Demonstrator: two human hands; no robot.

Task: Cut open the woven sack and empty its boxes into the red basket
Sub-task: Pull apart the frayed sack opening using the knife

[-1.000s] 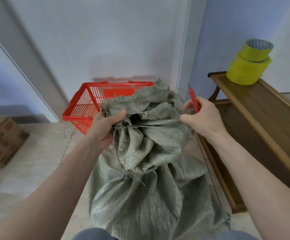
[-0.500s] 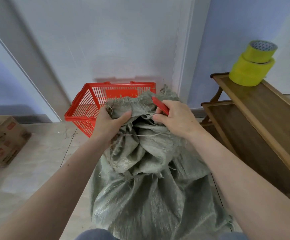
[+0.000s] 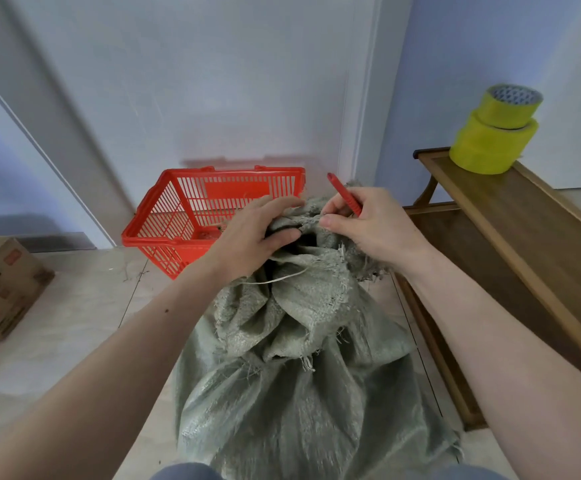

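the risk i see is the red cutter (image 3: 345, 195), gripped in the right hand (image 3: 368, 226), slipping on the frayed weave toward the left hand (image 3: 252, 237), since the 2 hands sit almost touching. the left hand's fingers curl around the bunched mouth of the woven sack (image 3: 302, 358), whose bulk hangs below both grips, with the red basket (image 3: 178, 216) just behind it on the floor.

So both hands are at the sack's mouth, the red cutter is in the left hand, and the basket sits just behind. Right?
Not quite. The head view shows the red cutter in the right hand, not the left. The left hand grips the sack at its mouth, and the basket sits just behind.
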